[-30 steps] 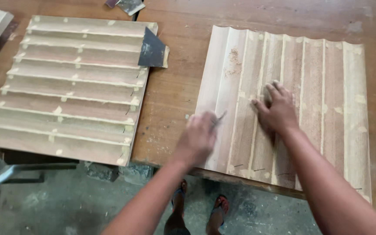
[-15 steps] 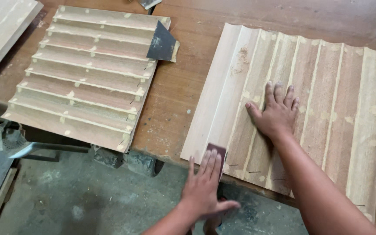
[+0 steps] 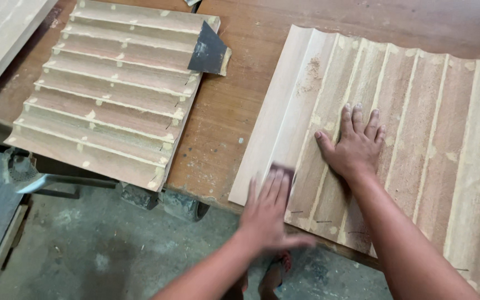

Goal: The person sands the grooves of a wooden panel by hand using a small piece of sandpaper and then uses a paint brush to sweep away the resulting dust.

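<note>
here, left hand flat, fingers together, pressing dark sandpaper onto fluted wood panel, right hand spread flat on panel

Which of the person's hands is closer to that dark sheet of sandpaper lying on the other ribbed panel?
Left. The left hand works the near edge of the right-side panel, nearer the dark sandpaper sheet. The right hand lies flat farther right.

The ribbed wooden panel looks matt, dusty and filler-patched; the wooden table looks worn.
</note>
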